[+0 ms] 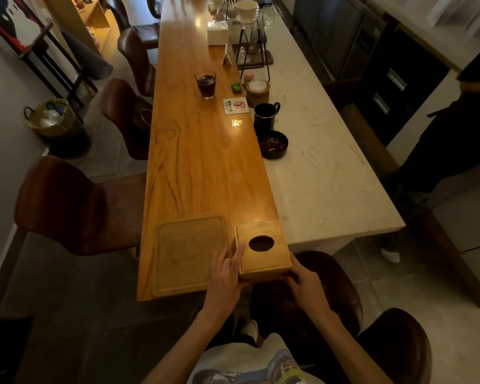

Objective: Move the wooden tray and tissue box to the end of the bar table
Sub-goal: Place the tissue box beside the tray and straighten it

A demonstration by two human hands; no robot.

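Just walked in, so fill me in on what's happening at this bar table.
A person stands at the near end of the wooden bar table with both hands on a wooden tissue box. The left hand presses its left side, one finger lying over the top near the round opening; the right hand cups its near right corner. The box sits at the table's end, right beside the wooden tray, which lies flat and untouched. Farther along stands a glass of dark drink.

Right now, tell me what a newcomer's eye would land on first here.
First, both hands on the wooden tissue box at the near end of the bar table: the left hand against its left side, the right hand at its near right corner. Just left of it lies the flat wooden tray. Farther along stands a glass of dark drink.
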